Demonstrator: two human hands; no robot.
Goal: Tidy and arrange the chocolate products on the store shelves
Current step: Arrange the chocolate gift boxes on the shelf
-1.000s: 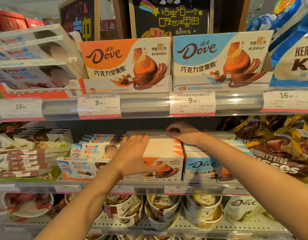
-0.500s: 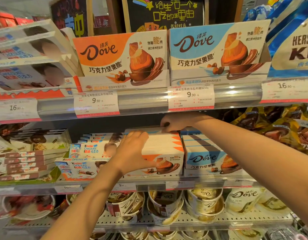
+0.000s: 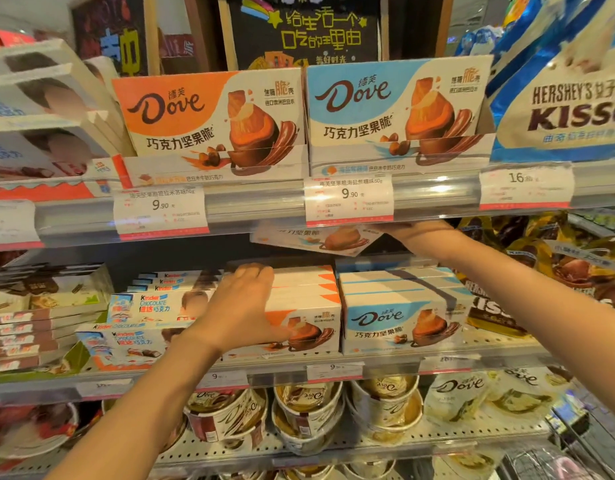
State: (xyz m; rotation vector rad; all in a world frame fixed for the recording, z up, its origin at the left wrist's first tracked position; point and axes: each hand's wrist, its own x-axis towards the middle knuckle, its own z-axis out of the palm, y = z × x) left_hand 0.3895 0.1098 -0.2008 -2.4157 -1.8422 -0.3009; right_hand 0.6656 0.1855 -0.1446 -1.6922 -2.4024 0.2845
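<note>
**Between the shelves, one Dove box is coming out**

On the middle shelf (image 3: 385,367), the left hand (image 3: 243,306) is lying flat, fingers nearly straight, pressing the orange Dove stack (image 3: 306,306) steady. The right hand (image 3: 408,232) is holding a flat Dove box (image 3: 313,239) tilted in the air under the upper shelf rail (image 3: 264,206); its fingers are hidden, so the grip is unclear. Next, I would guess, comes sliding that box onto its matching stack. The cartons are looking thin, rectangular and smooth.
</note>
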